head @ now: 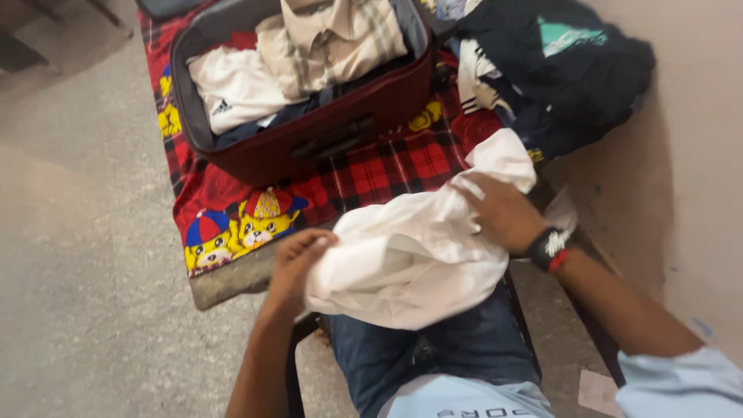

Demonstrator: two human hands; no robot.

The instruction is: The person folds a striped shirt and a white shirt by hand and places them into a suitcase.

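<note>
A white garment (410,259) lies bunched on my lap over my blue jeans. My left hand (298,263) grips its left edge, fingers curled into the cloth. My right hand (499,210) presses on the garment's upper right part, with a black wristband on that wrist. Beyond my knees an open maroon suitcase (309,143) sits on a red checked blanket (371,174) with cartoon figures. Inside the suitcase lie a white folded shirt (236,89) and a beige checked shirt (333,42).
A heap of dark clothes (557,70) is piled against the beige wall (696,155) at the upper right. Grey concrete floor (77,232) stretches to the left. I sit on a dark-framed seat. A scrap of paper (597,391) lies at the lower right.
</note>
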